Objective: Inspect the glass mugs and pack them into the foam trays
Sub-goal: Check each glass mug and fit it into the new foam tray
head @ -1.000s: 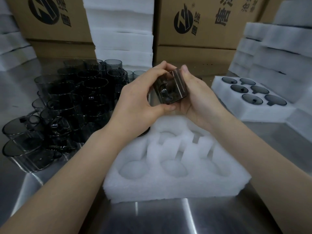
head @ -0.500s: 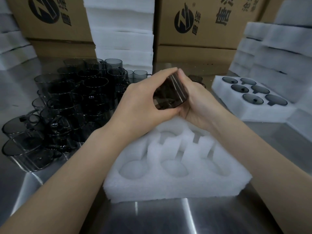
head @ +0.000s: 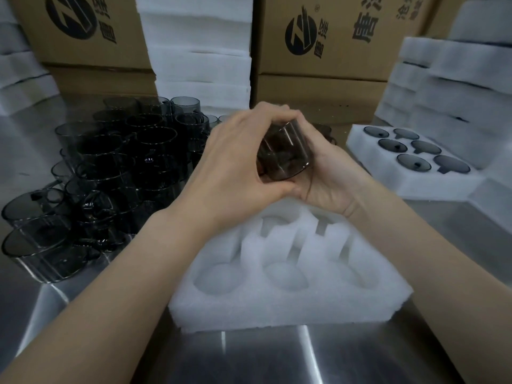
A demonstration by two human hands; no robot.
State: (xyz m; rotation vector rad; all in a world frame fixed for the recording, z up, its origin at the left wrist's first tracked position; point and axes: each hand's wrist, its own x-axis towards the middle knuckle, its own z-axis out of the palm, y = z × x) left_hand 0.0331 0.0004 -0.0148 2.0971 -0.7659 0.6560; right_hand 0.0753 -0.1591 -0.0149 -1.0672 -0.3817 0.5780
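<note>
Both hands, left [head: 238,164] and right [head: 329,173], clasped round smoky glass mug [head: 282,156], above foam tray [head: 291,297]

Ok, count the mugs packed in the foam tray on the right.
6 smoky grey glass mugs in the white foam tray: two at the back, two in the middle, two nearest. None seems hidden.
</note>
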